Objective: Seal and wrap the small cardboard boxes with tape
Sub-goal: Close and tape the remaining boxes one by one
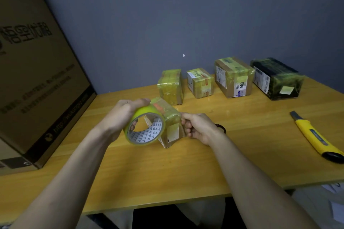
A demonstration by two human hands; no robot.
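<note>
Left hand gripping tape roll, right hand holding small box — box partly hidden

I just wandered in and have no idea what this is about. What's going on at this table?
A person is wrapping a small cardboard box in yellow-green tape. The left hand grips the tape roll against the box, and the right hand holds the box's other side, on the wooden table. Four already-wrapped boxes stand in a row by the wall. A yellow utility knife lies off to the right, and a large cardboard carton sits on the left.
</note>
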